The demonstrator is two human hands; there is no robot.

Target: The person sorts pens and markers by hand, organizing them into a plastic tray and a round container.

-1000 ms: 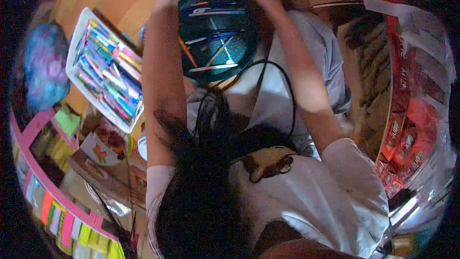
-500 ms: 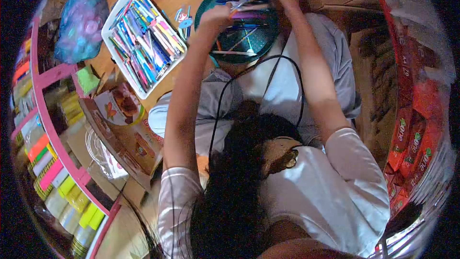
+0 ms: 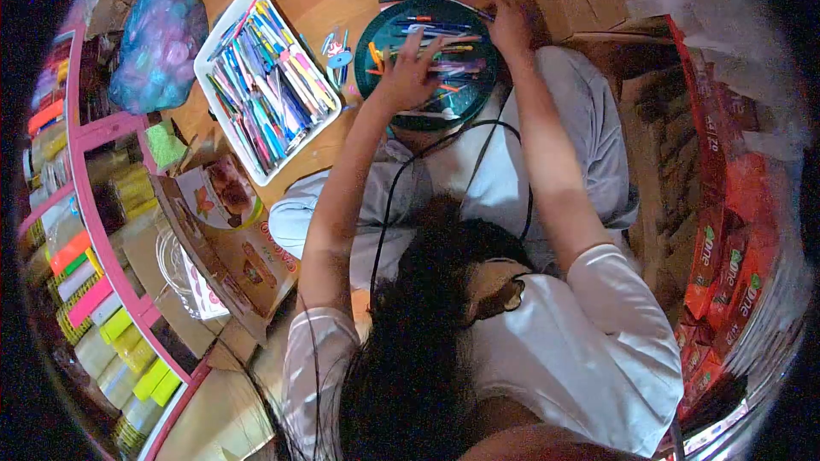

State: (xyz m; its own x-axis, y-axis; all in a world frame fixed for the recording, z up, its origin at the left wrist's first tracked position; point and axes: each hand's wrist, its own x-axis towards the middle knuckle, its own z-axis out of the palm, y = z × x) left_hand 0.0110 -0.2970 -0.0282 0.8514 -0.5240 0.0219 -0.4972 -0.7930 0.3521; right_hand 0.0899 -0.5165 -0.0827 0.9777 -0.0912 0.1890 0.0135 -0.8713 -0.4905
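A round dark green tray [image 3: 465, 104] with several pens and pencils in it rests in front of my crossed legs. My left hand [image 3: 412, 78] is over its left half, fingers spread among the pens, with nothing gripped. At the tray's upper right edge is my right hand [image 3: 510, 30], its fingers bent by the rim near the end of a dark pen [image 3: 464, 7]; whether it holds the pen is unclear. To the left, a white rectangular basket [image 3: 272, 172] is packed with pens and markers.
A blue plastic bag [image 3: 161, 47] lies at the upper left. Small items [image 3: 339, 60] sit between basket and tray. An opened cardboard box [image 3: 248, 269] is at the left, beside a pink shelf [image 3: 102, 131]. Red packages [image 3: 713, 265] are stacked at the right. A black cable crosses my lap.
My left hand has moved down in the tray; the pens it held are let go and its fingers have spread. The view has shifted slightly. My right hand remains by the rim.
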